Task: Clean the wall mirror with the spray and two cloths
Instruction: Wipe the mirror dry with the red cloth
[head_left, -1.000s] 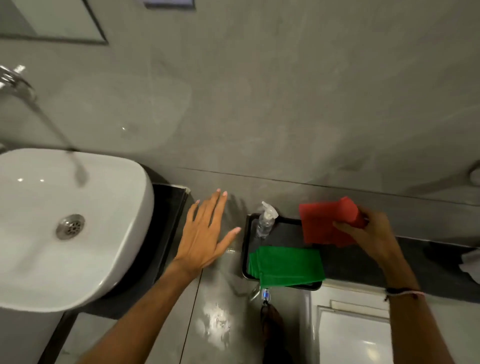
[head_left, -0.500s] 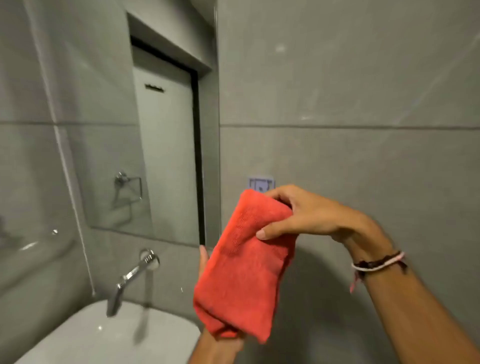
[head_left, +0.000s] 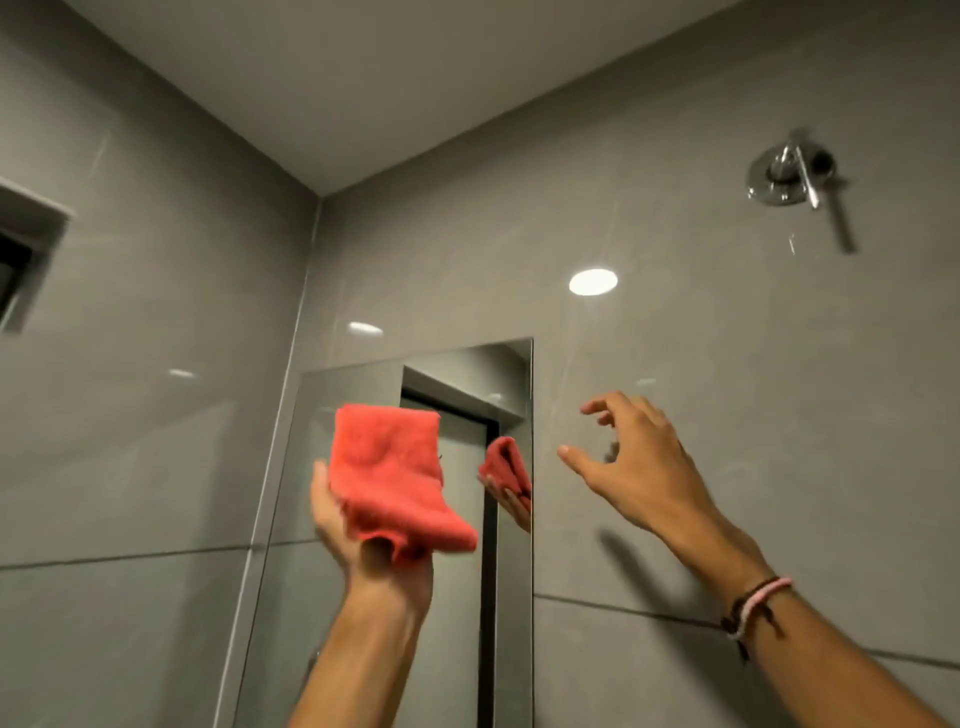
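The frameless wall mirror (head_left: 363, 623) hangs on the grey tiled wall near the room's corner, running out of the bottom of the head view. My left hand (head_left: 363, 551) is raised in front of it and holds a folded red cloth (head_left: 389, 473), which drapes over the palm. The cloth's reflection shows at the mirror's right edge. My right hand (head_left: 639, 462) is up beside the mirror's right edge, fingers apart and curled, holding nothing. The spray bottle and the green cloth are out of view.
A chrome shower fitting (head_left: 792, 176) sticks out of the wall at the upper right. A recessed dark opening (head_left: 21, 260) sits in the left wall. Ceiling lights reflect on the glossy tiles.
The view swung up from the tray to the mirror. The red cloth passed from my right hand into my left hand, and my right hand let go and moved right.
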